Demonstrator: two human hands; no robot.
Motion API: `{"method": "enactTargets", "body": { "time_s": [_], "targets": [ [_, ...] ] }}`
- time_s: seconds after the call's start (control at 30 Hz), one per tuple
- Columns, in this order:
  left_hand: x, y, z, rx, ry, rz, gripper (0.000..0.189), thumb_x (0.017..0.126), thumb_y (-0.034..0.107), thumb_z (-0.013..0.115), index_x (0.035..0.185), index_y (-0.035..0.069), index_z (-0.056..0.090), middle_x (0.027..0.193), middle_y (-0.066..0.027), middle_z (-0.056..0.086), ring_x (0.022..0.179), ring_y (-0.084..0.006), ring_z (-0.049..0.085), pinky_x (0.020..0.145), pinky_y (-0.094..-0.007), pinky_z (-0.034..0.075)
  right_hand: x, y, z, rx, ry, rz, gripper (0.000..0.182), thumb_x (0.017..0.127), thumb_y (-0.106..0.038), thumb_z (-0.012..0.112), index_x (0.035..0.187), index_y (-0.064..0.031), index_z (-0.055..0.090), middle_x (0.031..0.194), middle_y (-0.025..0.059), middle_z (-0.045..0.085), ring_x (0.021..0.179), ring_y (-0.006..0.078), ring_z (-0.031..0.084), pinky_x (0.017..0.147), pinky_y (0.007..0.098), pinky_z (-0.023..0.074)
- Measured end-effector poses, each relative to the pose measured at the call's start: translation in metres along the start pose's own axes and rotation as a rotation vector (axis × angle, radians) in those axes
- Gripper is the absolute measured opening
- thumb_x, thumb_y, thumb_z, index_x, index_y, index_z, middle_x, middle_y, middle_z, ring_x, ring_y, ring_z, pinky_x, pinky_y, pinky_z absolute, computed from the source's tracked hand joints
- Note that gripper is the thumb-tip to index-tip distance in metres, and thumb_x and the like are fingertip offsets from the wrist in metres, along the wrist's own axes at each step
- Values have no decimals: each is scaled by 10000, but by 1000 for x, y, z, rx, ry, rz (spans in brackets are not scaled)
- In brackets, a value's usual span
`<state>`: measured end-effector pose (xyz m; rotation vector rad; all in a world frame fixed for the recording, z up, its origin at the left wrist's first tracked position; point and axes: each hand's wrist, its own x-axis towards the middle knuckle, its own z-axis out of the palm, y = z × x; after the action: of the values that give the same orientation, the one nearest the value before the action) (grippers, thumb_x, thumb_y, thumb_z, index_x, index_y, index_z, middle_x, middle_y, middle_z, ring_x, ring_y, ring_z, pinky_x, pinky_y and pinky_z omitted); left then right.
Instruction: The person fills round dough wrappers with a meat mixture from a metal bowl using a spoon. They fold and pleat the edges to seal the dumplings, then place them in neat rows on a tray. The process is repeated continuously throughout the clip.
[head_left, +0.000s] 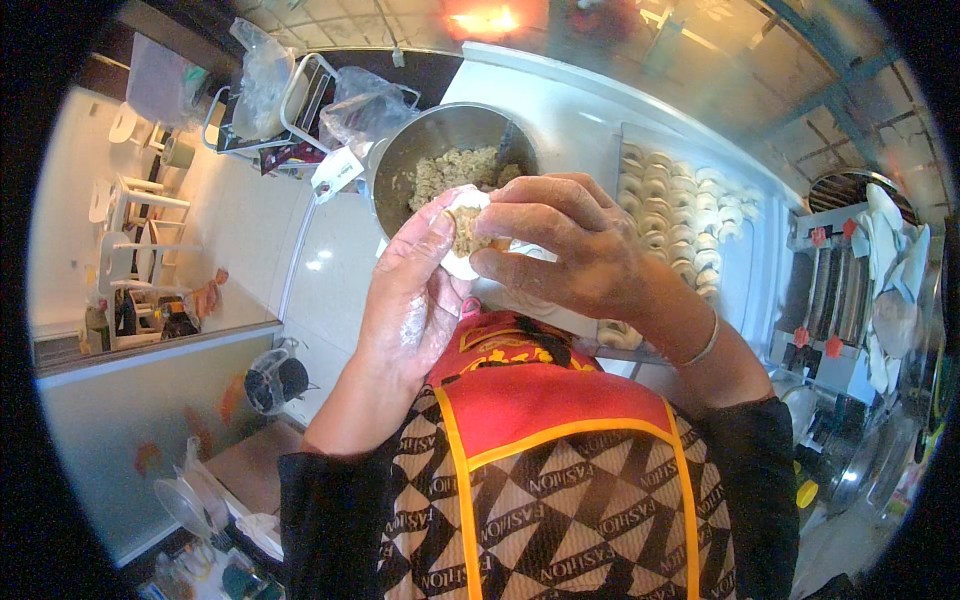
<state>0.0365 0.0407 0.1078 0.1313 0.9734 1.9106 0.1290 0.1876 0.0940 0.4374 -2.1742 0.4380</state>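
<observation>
Between my hands is a round white dumpling wrapper (456, 264) with a lump of minced filling (469, 229) in its middle. My left hand (416, 262), dusted with flour, holds the wrapper from the left, its thumb on the near face by the filling. My right hand (566, 236) grips the wrapper's right edge with its fingertips. Just beyond them stands a steel pot (390, 161) part full of the same mince (454, 166), with a utensil's dark handle (507, 139) leaning inside it. Rows of folded dumplings (656, 195) lie on a tray to the right.
A white worktop (566, 105) runs under the pot and tray. Left of the pot, a wire cart (300, 90) carries plastic bags. A slotted utensil rack (832, 292) stands at the far right. A lidless bin (276, 381) with a bag liner sits on the floor at left.
</observation>
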Motion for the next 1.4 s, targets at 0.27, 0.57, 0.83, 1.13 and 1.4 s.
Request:
{"method": "enactTargets", "body": {
  "time_s": [0.27,0.57,0.83,1.13,1.4],
  "targets": [
    [-13,0,15,58,-73,-52,404,881,188,532,1226,8,420,1096,-101,552,962,-164,573,791,-258,495,14,-8,-14,243,40,245,191,645,-117,727,800,-99,617,933,49,536,940,229,509,780,330,436],
    [-21,-5,18,460,-148,261,454,826,82,595,1235,-22,429,1133,-124,535,996,-166,555,817,-280,502,18,-10,-24,367,31,427,216,700,-90,703,888,-87,598,969,69,535,852,177,571,682,275,478],
    [-25,-9,8,646,-142,482,444,809,-18,571,1231,-16,433,1134,-174,545,998,-206,567,804,-290,511,26,-19,-25,402,85,490,237,707,-79,688,920,-77,581,997,92,535,874,204,569,709,291,480],
    [-24,-8,20,584,-188,519,762,761,-128,544,1377,34,125,1182,-199,514,1028,-212,553,857,-283,462,27,-20,-29,244,87,324,149,672,-88,681,791,-94,591,864,49,552,821,222,545,691,312,457],
    [-17,-9,12,973,-103,467,450,747,-86,604,1174,-2,491,1124,-133,547,962,-181,579,765,-263,507,22,-14,-35,91,33,279,247,741,-189,668,933,-50,598,963,95,552,911,233,529,755,319,449]
  ]
}}
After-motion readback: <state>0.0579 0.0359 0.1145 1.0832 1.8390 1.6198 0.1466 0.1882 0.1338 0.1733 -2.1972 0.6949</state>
